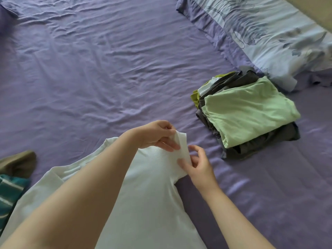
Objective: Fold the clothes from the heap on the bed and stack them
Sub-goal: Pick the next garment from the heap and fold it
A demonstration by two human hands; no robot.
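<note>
A white ribbed-knit shirt (143,203) lies spread flat on the wrinkled purple bed sheet (100,72), at the near edge of the bed, its body running from the bottom of the view up toward the middle. Its short sleeve (181,150) juts out on the right side and is lifted off the sheet. The left hand (156,134) reaches across the shirt and pinches the outer end of that sleeve between thumb and curled fingers, holding it raised. The right hand (195,164) sits just below and to the right, pinching the lower hem of the same sleeve between its thumb and forefinger, with the other fingers loosely spread. So the sleeve is stretched between the two grips, while the rest of the shirt lies under the left forearm.

Toward the right edge of the bed, well apart from the hands, stands a stack of folded clothes (246,114): dark grey pieces below, an olive one showing at the far side, and a pale green folded garment (249,110) on top. Beyond it, at the far right corner, lies a light blue patterned pillow (269,33). At the near left edge lie unfolded clothes, a brown-olive piece (19,163) and a teal striped garment (9,194), beside the shirt.
</note>
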